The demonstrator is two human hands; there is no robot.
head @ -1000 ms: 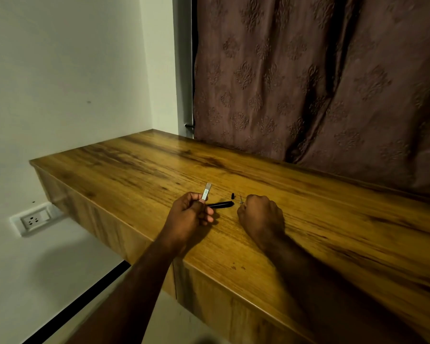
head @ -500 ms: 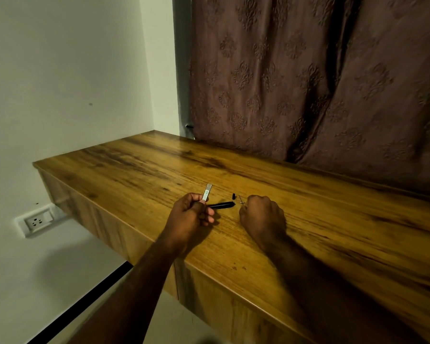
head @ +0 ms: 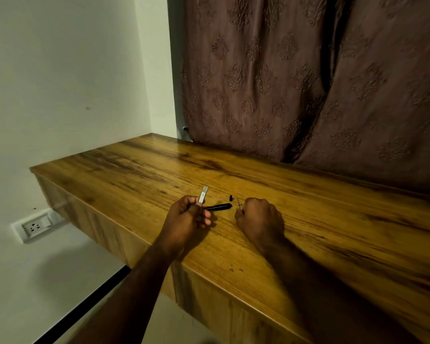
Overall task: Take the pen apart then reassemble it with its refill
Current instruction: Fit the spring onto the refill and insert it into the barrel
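The left hand (head: 186,219) sits at the near edge of the brown wood-grain tabletop (head: 320,219). Its fingers are curled round the lower end of a flat silver-grey pen piece (head: 203,194), which sticks up and away past the thumb. Just beyond that hand's fingertips, between the two hands, a slim black pen barrel (head: 217,207) lies flat on the tabletop, running left to right. The right hand (head: 261,219) rests knuckles-up on the wood, closed into a fist and pinching a thin pale refill (head: 238,202). The refill's tip stands out on the thumb side; the rest is hidden in the fist. A small black stub (head: 231,197), too small to tell which part it is, lies just beyond the barrel's right end, near the refill and apart from both hands. Far beyond the hands hangs a brownish patterned curtain (head: 308,83). Well to the left of the left hand, a white wall socket (head: 35,225) sits on the pale wall.
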